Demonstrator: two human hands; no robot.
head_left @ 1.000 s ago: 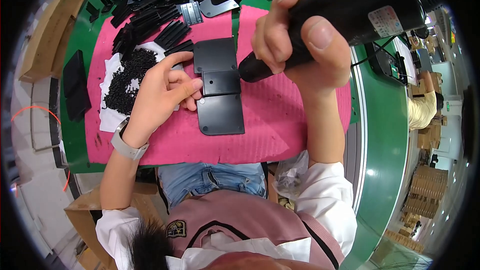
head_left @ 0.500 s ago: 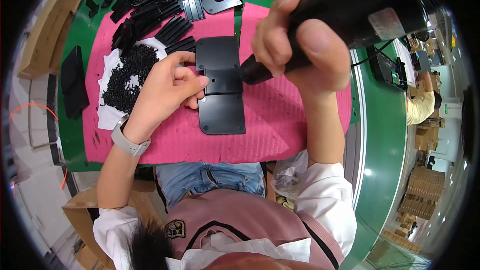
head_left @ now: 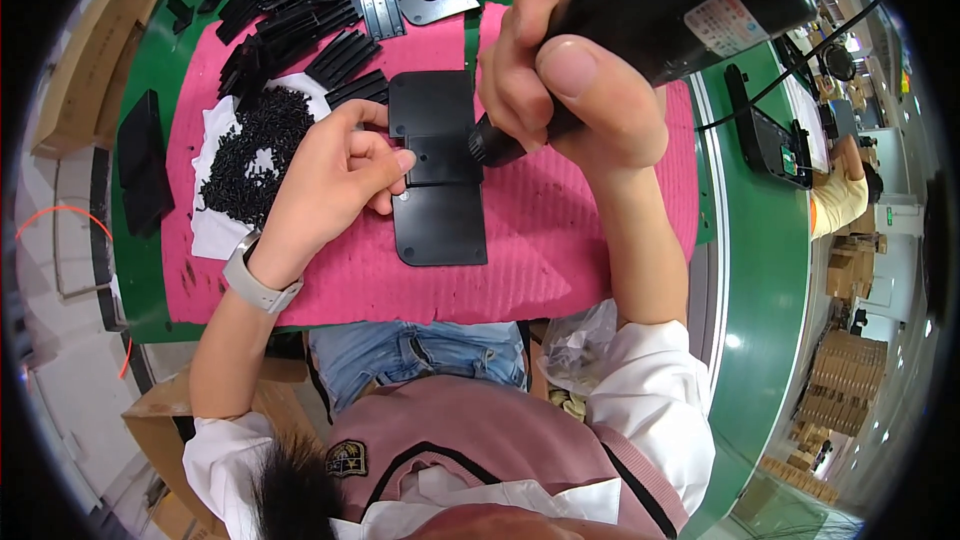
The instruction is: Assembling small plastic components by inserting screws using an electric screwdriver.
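A black flat plate (head_left: 440,210) lies on a pink mat (head_left: 560,250). My left hand (head_left: 335,175) rests on the plate's left edge, fingertips pinching at a small raised block near its middle. My right hand (head_left: 570,80) is shut on a black electric screwdriver (head_left: 680,5), whose tip points down at the plate's right side. A heap of small black screws (head_left: 255,155) lies on a white sheet left of my left hand.
Several black plastic strips and parts (head_left: 320,30) are piled at the mat's far edge. A green table (head_left: 760,270) runs to the right, with a black device (head_left: 765,135) and cable on it. Cardboard boxes (head_left: 70,60) stand at left. Another person's yellow sleeve (head_left: 840,200) shows at right.
The view has shifted slightly, so the plate and hands sit a little lower in the picture. My left fingers stay at the plate's edge and the screwdriver tip stays by the plate.
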